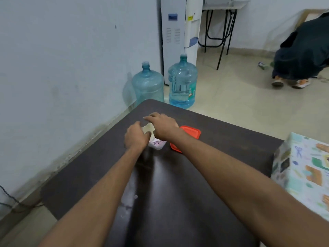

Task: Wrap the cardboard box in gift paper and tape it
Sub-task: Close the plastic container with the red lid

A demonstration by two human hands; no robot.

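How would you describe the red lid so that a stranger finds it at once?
Look at the dark table. Near its far end, right of the right hand, lies a flat lid. It alone is orange-red, beside a small white container.

Dark brown table [231,136], water corner behind.
Flat red plastic lid [192,133] lies on it; two blue plastic jugs [182,82] stand by a white water dispenser [175,32].

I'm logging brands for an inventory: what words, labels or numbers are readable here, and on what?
Nothing is legible.
Label on the right water jug: too blurred.
A yellow sticker on the water dispenser: too small.
Print on the small white container: blurred.
Gift paper on the wrapped box: drawings, no readable words.
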